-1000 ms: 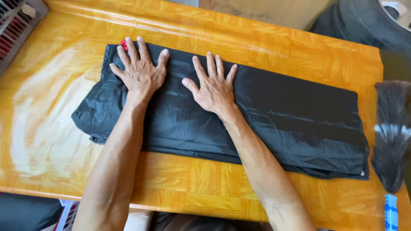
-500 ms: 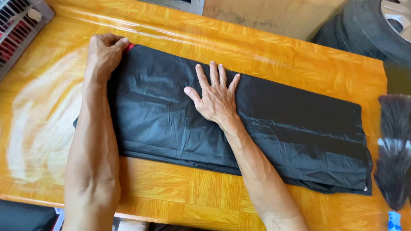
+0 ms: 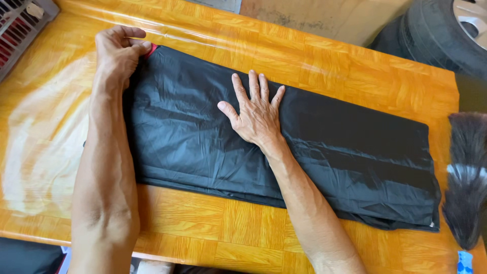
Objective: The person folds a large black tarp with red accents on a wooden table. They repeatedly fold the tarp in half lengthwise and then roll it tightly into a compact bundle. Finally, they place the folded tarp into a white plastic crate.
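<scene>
Under your hands lay thin, crinkled black plastic sheeting with a dull sheen; the counter beneath was glossy wood-pattern laminate.

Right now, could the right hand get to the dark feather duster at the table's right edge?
Probably yes. The right hand lies flat on the folded black plastic sheet, holding nothing, and only flat sheet and bare orange wooden table lie between it and the dark feather duster; whether the arm stretches that far is uncertain.
</scene>
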